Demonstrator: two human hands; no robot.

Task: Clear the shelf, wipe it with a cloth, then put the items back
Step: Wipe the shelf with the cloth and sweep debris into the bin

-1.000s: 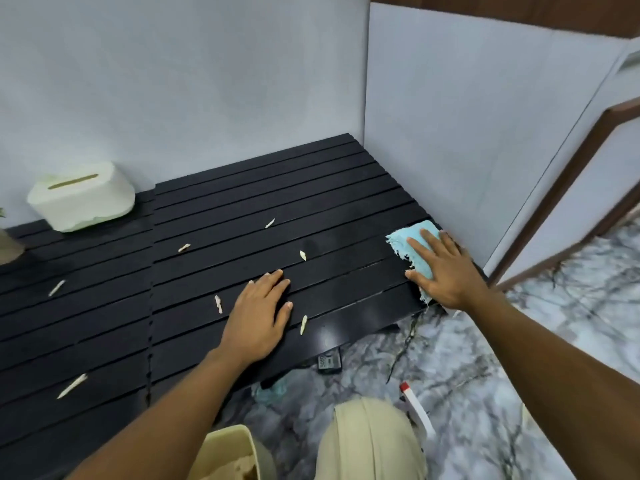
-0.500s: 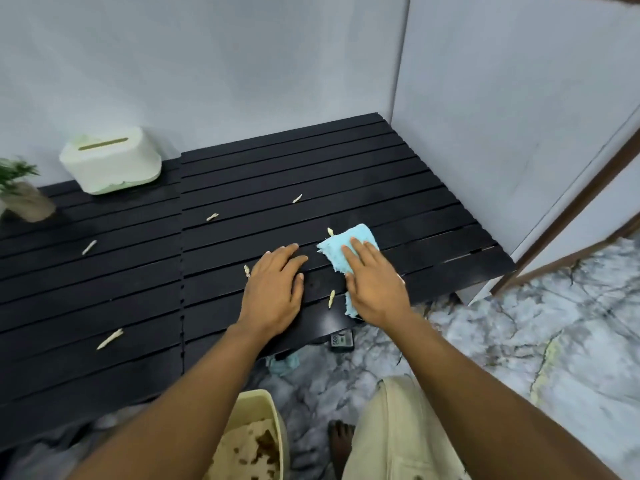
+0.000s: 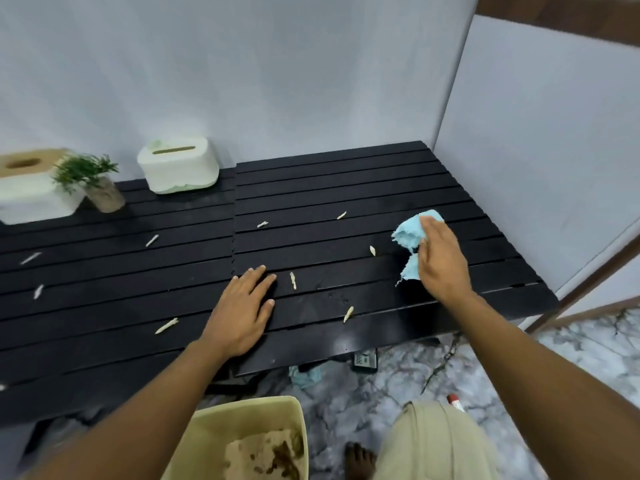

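A black slatted shelf runs along the grey wall. My right hand presses a light blue cloth onto the slats near the shelf's right end. My left hand lies flat on the slats near the front edge, fingers spread, holding nothing. Several small pale scraps, such as one just right of my left hand, are scattered over the slats. At the back left stand a white tissue box, a small potted plant and a second white box with a wooden lid.
A beige bin with brown contents sits on the marble floor below the shelf's front edge. A crumpled blue cloth and a small dark object lie under the shelf. A white panel closes the right side. My knee and bare foot show at the bottom.
My right hand has slid the blue cloth from beside my left hand out to the right end of the shelf. My left hand stays flat. The view has shifted left.
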